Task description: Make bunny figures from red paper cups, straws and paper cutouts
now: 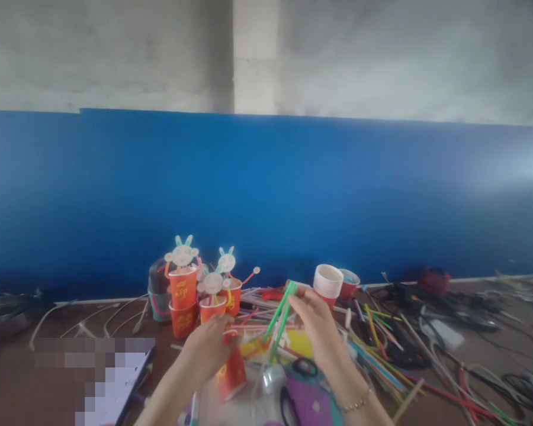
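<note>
My left hand (211, 346) is closed around a red paper cup (231, 376) with yellow markings, which leans with its base toward me. To its right, my right hand (307, 305) pinches green straws (279, 319) near their top, and they hang down in a narrow V. Behind my left hand stand red cups (183, 290) with paper rabbit faces (182, 254) on top; some of these cups are stacked. A small silvery object (274, 378) lies between my hands.
A stack of white-rimmed cups (328, 281) stands behind my right hand. Many coloured straws (377, 361) and sticks lie to the right, with tangled cables (493, 373) beyond. A dark bag (160, 290) is at the left. A blue partition (266, 195) closes off the back.
</note>
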`<action>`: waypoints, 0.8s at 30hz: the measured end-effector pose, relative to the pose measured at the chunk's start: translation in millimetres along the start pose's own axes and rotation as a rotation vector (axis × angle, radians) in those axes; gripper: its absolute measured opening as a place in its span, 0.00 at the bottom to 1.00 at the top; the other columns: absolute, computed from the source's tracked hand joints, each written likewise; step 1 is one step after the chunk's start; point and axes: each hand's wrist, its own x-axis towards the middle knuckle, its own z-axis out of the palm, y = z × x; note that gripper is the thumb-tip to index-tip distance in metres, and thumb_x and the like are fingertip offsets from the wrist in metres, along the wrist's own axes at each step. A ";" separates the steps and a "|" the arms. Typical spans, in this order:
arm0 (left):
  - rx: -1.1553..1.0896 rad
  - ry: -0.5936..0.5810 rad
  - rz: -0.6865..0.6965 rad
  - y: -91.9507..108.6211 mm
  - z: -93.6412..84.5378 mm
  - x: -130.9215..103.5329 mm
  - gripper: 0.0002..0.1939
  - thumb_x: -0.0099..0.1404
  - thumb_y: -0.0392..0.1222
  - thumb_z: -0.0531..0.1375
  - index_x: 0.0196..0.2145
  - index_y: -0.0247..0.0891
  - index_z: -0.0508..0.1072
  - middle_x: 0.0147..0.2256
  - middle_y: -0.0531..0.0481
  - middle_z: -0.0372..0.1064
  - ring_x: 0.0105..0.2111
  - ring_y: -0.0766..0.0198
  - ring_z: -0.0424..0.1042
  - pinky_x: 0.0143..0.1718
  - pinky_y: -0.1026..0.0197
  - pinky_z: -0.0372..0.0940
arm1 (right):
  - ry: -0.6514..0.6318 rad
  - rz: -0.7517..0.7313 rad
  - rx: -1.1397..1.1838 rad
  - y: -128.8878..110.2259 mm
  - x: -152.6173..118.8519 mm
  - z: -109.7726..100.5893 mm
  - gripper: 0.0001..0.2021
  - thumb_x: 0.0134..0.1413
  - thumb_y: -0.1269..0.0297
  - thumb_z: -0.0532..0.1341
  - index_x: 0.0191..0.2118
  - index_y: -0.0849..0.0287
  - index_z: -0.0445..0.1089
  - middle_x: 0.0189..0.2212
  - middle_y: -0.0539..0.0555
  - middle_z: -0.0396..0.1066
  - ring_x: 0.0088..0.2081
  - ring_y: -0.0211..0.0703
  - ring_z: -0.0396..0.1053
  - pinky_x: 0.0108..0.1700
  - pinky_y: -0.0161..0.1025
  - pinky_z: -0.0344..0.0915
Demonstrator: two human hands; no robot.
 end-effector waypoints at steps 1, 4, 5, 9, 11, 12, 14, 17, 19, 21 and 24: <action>-0.060 -0.037 0.037 9.4 0.2 -2.3 0.12 0.58 0.46 0.58 0.35 0.39 0.77 0.37 0.42 0.77 0.36 0.50 0.74 0.37 0.57 0.61 | -0.010 0.004 -0.001 -0.6 -0.6 0.3 0.13 0.47 0.53 0.61 0.32 0.59 0.67 0.22 0.46 0.61 0.23 0.35 0.56 0.25 0.34 0.55; -0.405 -0.109 0.095 35.3 6.2 -9.0 0.13 0.60 0.47 0.58 0.37 0.39 0.78 0.34 0.46 0.76 0.33 0.56 0.72 0.33 0.62 0.61 | -0.046 0.004 -0.012 -0.9 -2.6 3.5 0.13 0.47 0.53 0.61 0.31 0.59 0.66 0.20 0.46 0.60 0.21 0.34 0.55 0.24 0.33 0.54; -0.504 -0.108 0.083 41.2 10.2 -10.6 0.13 0.58 0.45 0.61 0.39 0.39 0.77 0.33 0.47 0.76 0.33 0.57 0.72 0.31 0.62 0.61 | -0.062 -0.005 -0.009 0.0 -3.0 5.1 0.13 0.47 0.53 0.61 0.30 0.59 0.66 0.20 0.46 0.60 0.21 0.34 0.54 0.23 0.33 0.54; -0.621 -0.053 0.035 48.8 24.0 -13.7 0.13 0.53 0.36 0.62 0.39 0.38 0.78 0.28 0.48 0.74 0.28 0.59 0.70 0.29 0.63 0.61 | -0.141 -0.010 0.033 6.8 -2.2 10.2 0.15 0.44 0.52 0.62 0.28 0.59 0.64 0.20 0.45 0.60 0.19 0.32 0.54 0.21 0.33 0.52; -0.521 -0.056 0.082 47.6 23.1 -14.9 0.11 0.56 0.35 0.59 0.36 0.39 0.79 0.29 0.48 0.75 0.29 0.59 0.70 0.32 0.61 0.62 | -0.162 0.014 0.037 8.7 -1.2 10.1 0.13 0.44 0.53 0.62 0.28 0.58 0.63 0.18 0.44 0.58 0.18 0.31 0.52 0.20 0.32 0.50; -0.460 -0.057 0.123 46.9 20.5 -15.7 0.11 0.57 0.35 0.58 0.36 0.40 0.80 0.31 0.47 0.75 0.31 0.58 0.71 0.34 0.61 0.62 | -0.170 0.026 0.029 8.7 -0.9 9.3 0.12 0.44 0.55 0.61 0.28 0.58 0.63 0.18 0.44 0.57 0.17 0.31 0.51 0.20 0.32 0.49; -0.347 -0.059 0.232 45.7 12.7 -17.6 0.12 0.61 0.35 0.56 0.36 0.42 0.80 0.35 0.47 0.75 0.35 0.57 0.71 0.39 0.60 0.62 | -0.193 0.048 0.003 6.7 -0.7 6.4 0.10 0.44 0.58 0.60 0.29 0.59 0.64 0.17 0.43 0.57 0.17 0.30 0.50 0.19 0.32 0.47; -0.206 -0.107 0.404 44.3 1.0 -19.5 0.15 0.65 0.34 0.52 0.38 0.43 0.79 0.37 0.46 0.73 0.40 0.57 0.70 0.41 0.60 0.62 | -0.268 0.089 -0.063 2.4 -1.0 0.7 0.07 0.43 0.62 0.60 0.28 0.60 0.65 0.17 0.43 0.58 0.17 0.30 0.51 0.19 0.31 0.47; -0.127 -0.150 0.478 43.2 -3.8 -19.7 0.17 0.66 0.33 0.50 0.39 0.43 0.79 0.36 0.46 0.71 0.40 0.57 0.70 0.41 0.60 0.61 | -0.334 0.117 -0.088 1.2 -1.0 -3.0 0.06 0.42 0.64 0.60 0.28 0.60 0.66 0.18 0.43 0.60 0.18 0.29 0.52 0.20 0.30 0.47; -0.081 -0.166 0.525 42.5 -6.6 -19.6 0.17 0.66 0.32 0.50 0.39 0.43 0.78 0.37 0.46 0.71 0.40 0.58 0.69 0.42 0.60 0.61 | -0.395 0.140 -0.100 1.7 -0.7 -6.0 0.06 0.41 0.66 0.60 0.29 0.60 0.67 0.19 0.44 0.62 0.18 0.29 0.53 0.20 0.29 0.49; -0.079 -0.175 0.545 42.8 -9.5 -20.3 0.16 0.66 0.31 0.51 0.39 0.44 0.77 0.37 0.47 0.70 0.40 0.58 0.68 0.42 0.60 0.61 | -0.467 0.158 -0.121 3.4 -0.4 -8.7 0.05 0.42 0.67 0.60 0.29 0.61 0.67 0.20 0.45 0.64 0.17 0.28 0.52 0.19 0.29 0.48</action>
